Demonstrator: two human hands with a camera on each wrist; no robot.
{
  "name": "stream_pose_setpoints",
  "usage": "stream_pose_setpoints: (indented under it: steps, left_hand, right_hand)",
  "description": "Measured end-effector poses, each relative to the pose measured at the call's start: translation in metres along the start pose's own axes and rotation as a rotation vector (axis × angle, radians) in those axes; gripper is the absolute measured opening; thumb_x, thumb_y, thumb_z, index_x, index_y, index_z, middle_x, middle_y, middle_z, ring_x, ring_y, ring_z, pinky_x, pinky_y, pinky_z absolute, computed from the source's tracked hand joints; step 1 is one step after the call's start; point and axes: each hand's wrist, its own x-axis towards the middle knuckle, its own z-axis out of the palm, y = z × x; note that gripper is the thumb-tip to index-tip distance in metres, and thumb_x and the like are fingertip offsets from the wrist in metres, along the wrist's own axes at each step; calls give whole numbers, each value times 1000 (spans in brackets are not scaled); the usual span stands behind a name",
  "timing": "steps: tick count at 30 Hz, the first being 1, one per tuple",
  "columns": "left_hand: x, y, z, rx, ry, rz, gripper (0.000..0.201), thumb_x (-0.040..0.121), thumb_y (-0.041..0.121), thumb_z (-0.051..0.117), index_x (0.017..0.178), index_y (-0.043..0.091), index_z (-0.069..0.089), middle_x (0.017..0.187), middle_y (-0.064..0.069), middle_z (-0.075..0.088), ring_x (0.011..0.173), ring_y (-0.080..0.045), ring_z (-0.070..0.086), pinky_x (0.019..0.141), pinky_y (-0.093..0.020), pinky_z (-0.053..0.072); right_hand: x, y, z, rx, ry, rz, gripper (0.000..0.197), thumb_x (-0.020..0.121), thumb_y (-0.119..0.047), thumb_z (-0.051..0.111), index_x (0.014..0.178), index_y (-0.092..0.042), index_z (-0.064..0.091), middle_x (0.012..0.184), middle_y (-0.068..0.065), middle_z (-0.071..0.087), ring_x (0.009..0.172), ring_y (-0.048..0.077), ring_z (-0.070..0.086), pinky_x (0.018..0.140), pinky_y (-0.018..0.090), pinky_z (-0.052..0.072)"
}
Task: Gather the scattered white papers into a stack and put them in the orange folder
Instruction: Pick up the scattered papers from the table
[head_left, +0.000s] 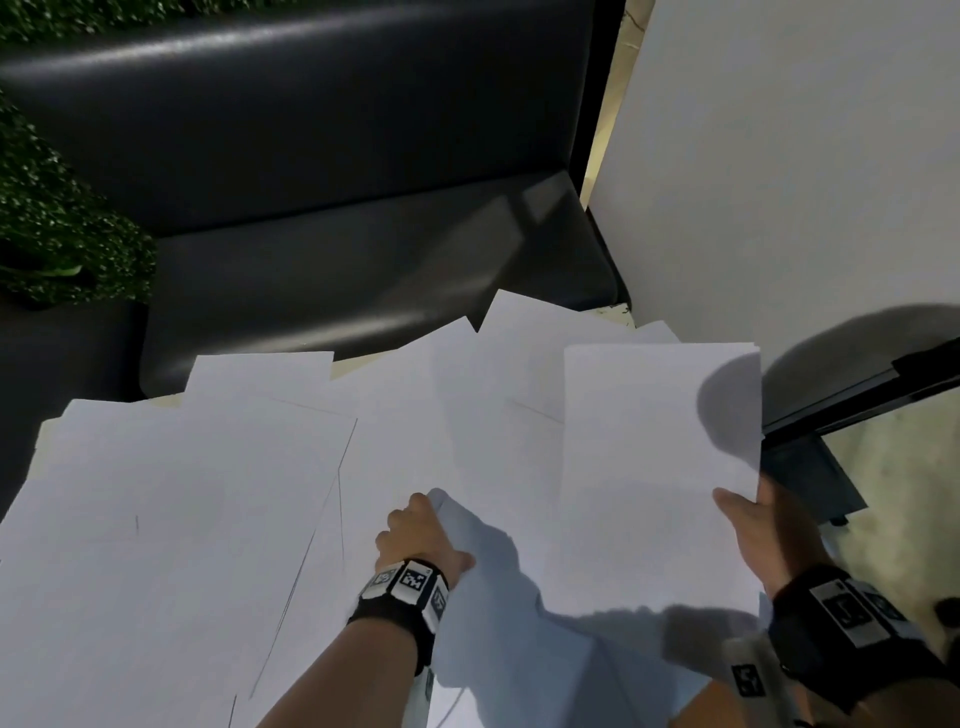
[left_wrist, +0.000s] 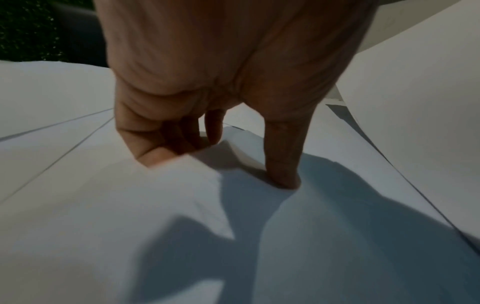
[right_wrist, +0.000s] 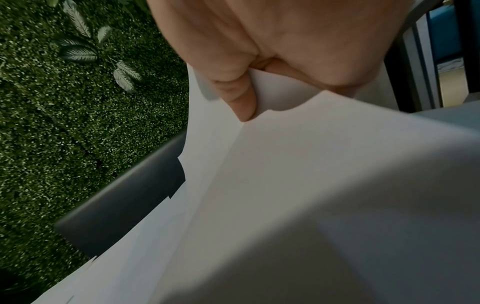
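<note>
White papers (head_left: 182, 519) lie scattered and overlapping over the whole table top. My left hand (head_left: 441, 525) is at the middle. Its curled fingers (left_wrist: 161, 152) are tucked under the raised edge of one loose sheet (left_wrist: 239, 148) and the thumb presses on top, so it pinches that sheet. My right hand (head_left: 748, 512) holds a gathered stack of sheets (head_left: 660, 467) lifted at the right, with the thumb (right_wrist: 244, 107) on the upper face and the fingers hidden beneath. An orange-brown patch (head_left: 711, 704) shows under the papers at the bottom edge. I cannot tell whether it is the folder.
A dark padded bench (head_left: 363, 234) runs behind the table's far edge. Green artificial foliage (head_left: 52, 208) stands at the left. A white wall panel (head_left: 779, 156) rises at the right, with a black metal frame (head_left: 857, 395) and pale floor beyond the table's right edge.
</note>
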Motion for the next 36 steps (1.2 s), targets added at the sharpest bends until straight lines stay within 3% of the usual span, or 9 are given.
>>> stream_pose_setpoints:
  steps: [7,13,16,18,24,29,31,33,36]
  left_hand:
    - [6,-1,-1,49,-72,77,58,81,40,65,137,35,48,126,3,65,121,-27,55,97,-37,49]
    - [-2,-24,-16,-245,24,176,38,100,21,48,137,14,54,134,-9,63,122,-31,59,98,-32,45]
    - [-3,-53,-48,-608,146,159,15,97,6,54,100,13,67,100,-16,73,93,-32,67,78,-33,53]
    - [-5,-76,-75,-925,121,93,24,95,-1,55,79,11,67,79,-23,69,71,-31,64,66,-33,54]
    - [10,-110,-112,-1311,45,68,42,100,6,56,62,15,40,64,-17,54,60,-23,54,59,-32,48]
    - [21,-77,-86,-1199,-124,109,50,100,5,58,60,22,31,68,-6,23,61,-17,27,59,-33,22]
    - [21,-55,-66,-1085,-240,98,46,94,8,65,64,23,33,68,-7,28,62,-16,30,61,-34,27]
    - [14,-31,-49,-898,-261,119,25,80,23,69,72,17,46,72,-11,47,66,-21,47,67,-37,40]
    - [16,-6,-20,-481,-175,219,35,92,27,57,119,4,59,121,-16,65,106,-29,61,92,-34,46]
  right_hand:
    - [0,-8,-2,-22,7,-13,37,96,-18,57,132,-8,56,112,13,66,103,31,59,94,41,47]
    - [8,-10,2,59,3,-14,29,96,-12,57,124,-11,61,104,8,64,99,28,58,93,38,46]
    - [19,3,11,134,-16,18,22,94,-7,57,106,-22,68,105,2,71,102,28,64,94,38,48]
    - [23,8,19,189,-52,75,22,92,-7,58,96,-25,69,104,0,74,102,27,66,100,43,49]
    - [27,7,46,232,-152,205,27,92,-3,58,117,-8,66,97,8,70,100,33,66,99,46,49]
    - [17,-5,65,277,-286,261,24,94,5,55,115,-5,61,103,16,67,96,32,63,86,40,50]
    - [12,-11,70,248,-315,256,21,94,2,56,112,-7,60,100,13,67,94,30,62,81,35,50]
    - [9,-13,77,212,-327,248,16,95,-7,57,111,-10,61,110,11,67,100,28,62,94,37,49]
    - [7,-10,83,223,-359,270,41,98,-33,55,133,-11,56,132,-2,57,124,25,54,109,35,37]
